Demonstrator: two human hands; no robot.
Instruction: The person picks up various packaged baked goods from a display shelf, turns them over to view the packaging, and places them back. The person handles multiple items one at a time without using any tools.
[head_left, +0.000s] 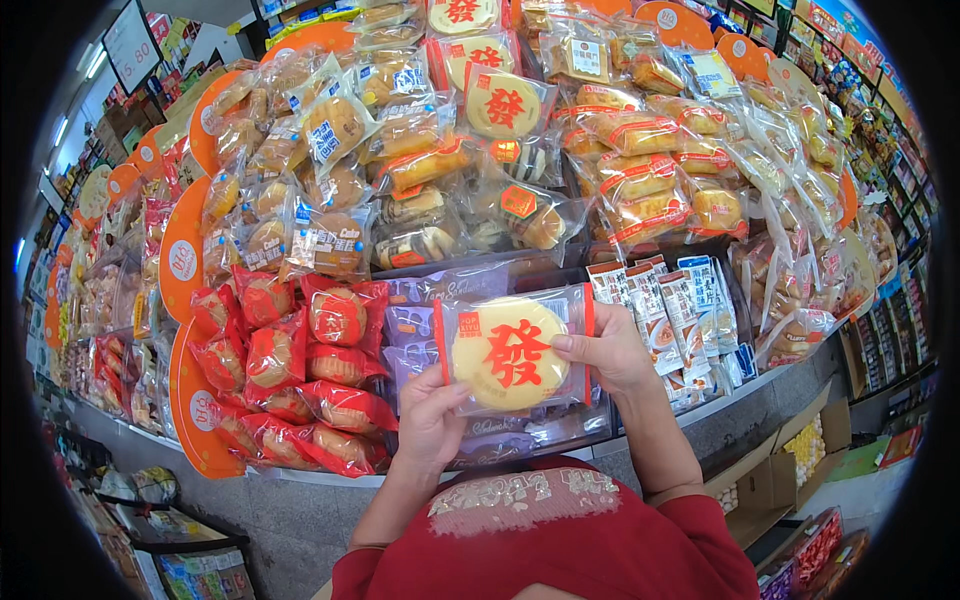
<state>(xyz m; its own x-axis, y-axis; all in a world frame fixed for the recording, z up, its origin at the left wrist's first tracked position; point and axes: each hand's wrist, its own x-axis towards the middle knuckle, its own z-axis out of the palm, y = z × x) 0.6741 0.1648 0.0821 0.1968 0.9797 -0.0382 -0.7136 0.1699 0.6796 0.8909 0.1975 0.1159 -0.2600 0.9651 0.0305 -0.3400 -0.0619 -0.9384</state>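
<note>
A round, pale yellow cake with a red character on it, in a clear wrapper with red ends, is held flat between my two hands. My left hand pinches its lower left corner, thumb on top. On its right edge lies the thumb of my right hand, with the fingers hidden behind the pack. Purple-wrapped taro sandwich packs lie beneath it. Similar round cakes stand farther up the display. Red-wrapped pastries are piled to the left, and upright slim sachets stand to the right.
Bagged buns and cakes and red-banded bread packs fill the sloping display. Orange scalloped boards divide its left side. Cardboard boxes stand on the floor at the lower right, and a black-framed rack at the lower left.
</note>
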